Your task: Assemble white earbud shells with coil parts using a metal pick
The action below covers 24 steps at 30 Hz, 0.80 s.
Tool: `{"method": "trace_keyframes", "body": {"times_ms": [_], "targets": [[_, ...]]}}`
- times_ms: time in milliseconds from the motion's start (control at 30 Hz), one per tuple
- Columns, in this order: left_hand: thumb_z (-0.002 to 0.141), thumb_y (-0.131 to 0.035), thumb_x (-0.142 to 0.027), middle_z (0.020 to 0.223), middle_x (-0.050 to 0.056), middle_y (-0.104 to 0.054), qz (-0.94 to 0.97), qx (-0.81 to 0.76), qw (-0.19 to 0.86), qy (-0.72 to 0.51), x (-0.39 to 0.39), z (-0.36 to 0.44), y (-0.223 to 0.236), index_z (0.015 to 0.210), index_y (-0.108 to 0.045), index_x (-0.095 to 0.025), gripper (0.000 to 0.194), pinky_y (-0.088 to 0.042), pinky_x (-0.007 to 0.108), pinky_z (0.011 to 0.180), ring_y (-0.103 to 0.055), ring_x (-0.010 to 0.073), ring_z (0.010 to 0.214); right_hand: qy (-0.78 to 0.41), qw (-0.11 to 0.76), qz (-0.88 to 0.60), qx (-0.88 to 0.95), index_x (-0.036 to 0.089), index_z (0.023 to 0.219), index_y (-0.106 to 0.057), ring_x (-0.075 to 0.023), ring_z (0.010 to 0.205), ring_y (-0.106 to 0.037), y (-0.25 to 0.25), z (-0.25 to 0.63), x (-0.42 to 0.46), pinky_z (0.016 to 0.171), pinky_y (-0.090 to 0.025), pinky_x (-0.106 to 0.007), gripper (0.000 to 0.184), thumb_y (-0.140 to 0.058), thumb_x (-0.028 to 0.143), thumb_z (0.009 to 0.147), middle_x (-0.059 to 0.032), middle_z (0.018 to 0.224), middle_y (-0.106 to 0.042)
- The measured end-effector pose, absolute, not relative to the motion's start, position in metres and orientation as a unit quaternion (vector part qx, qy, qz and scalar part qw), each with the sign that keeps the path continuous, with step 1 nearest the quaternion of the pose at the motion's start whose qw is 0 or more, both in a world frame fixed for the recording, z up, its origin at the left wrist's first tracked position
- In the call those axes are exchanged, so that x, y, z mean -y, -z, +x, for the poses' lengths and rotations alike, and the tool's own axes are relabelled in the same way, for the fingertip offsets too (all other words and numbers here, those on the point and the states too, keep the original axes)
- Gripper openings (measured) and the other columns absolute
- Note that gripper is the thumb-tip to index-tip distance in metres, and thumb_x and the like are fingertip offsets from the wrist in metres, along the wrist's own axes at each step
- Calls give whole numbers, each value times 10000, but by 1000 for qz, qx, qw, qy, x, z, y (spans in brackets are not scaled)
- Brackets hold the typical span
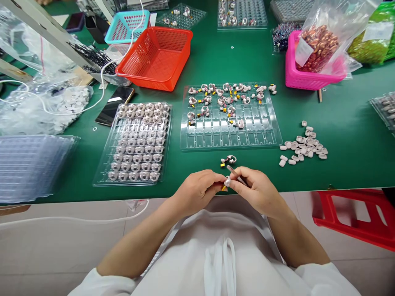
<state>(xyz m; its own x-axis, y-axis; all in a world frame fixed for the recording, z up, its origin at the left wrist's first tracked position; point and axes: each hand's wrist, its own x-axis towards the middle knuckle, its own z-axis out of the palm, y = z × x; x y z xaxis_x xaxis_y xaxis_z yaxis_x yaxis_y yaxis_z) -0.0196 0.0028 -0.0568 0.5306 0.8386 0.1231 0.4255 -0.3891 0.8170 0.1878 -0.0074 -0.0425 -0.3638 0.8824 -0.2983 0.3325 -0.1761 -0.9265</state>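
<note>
My left hand (pixel 202 187) pinches a small pearly white earbud part (pixel 227 181) with a yellow tab below it. Thumb and fingertips of my right hand (pixel 254 188) close on the same part from the other side. A thin flat tool, maybe tweezers (pixel 233 172), also lies in the right hand, its tip pointing up and left. Just beyond my fingers, a loose ring-shaped earbud assembly (pixel 228 160) with a yellow tab rests on the green table. Farther back, a clear tray (pixel 203 142) bears several similar assemblies, mostly in its far rows.
Left of centre stands a tray of pale caps (pixel 133 155); stacked clear trays (pixel 31 168) sit farther left. Loose white pieces (pixel 308 146) are scattered at right. Behind are a red basket (pixel 157 57), a phone (pixel 112 107) and a pink basket (pixel 314 78). A red stool (pixel 345 224) stands below.
</note>
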Motion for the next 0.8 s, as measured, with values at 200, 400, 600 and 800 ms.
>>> {"method": "trace_keyframes", "body": {"times_ms": [200,400,600,800], "targets": [[886,-620,-218,842,-5,-755,729,-444,449,-264,0,-18,52,976,-729,-203,142,-466,149,688,-666,65,744,-557,238,-510,611,143,862,-625,-78,547,-340,40,189,7,493,-272,-225,228,-579,348,952,18,654,-489],[865,-654,-229,827,8,-746,693,-461,480,-277,3,-17,54,931,-739,-197,113,-478,148,694,-662,76,741,-548,223,-496,636,149,844,-633,-85,570,-390,37,190,2,514,-302,-218,166,-591,289,923,12,664,-506],[876,-618,-217,852,16,-757,696,-469,469,-275,4,-16,55,935,-745,-199,142,-498,142,705,-682,80,758,-564,208,-481,639,148,819,-650,-82,548,-390,35,193,-5,501,-296,-213,147,-596,255,904,19,620,-497],[872,-642,-275,906,14,-765,634,-505,519,-273,10,-13,59,946,-758,-217,150,-549,170,773,-705,102,820,-560,224,-482,636,157,837,-686,-81,593,-460,38,193,-3,526,-336,-211,128,-615,241,903,2,709,-583]]}}
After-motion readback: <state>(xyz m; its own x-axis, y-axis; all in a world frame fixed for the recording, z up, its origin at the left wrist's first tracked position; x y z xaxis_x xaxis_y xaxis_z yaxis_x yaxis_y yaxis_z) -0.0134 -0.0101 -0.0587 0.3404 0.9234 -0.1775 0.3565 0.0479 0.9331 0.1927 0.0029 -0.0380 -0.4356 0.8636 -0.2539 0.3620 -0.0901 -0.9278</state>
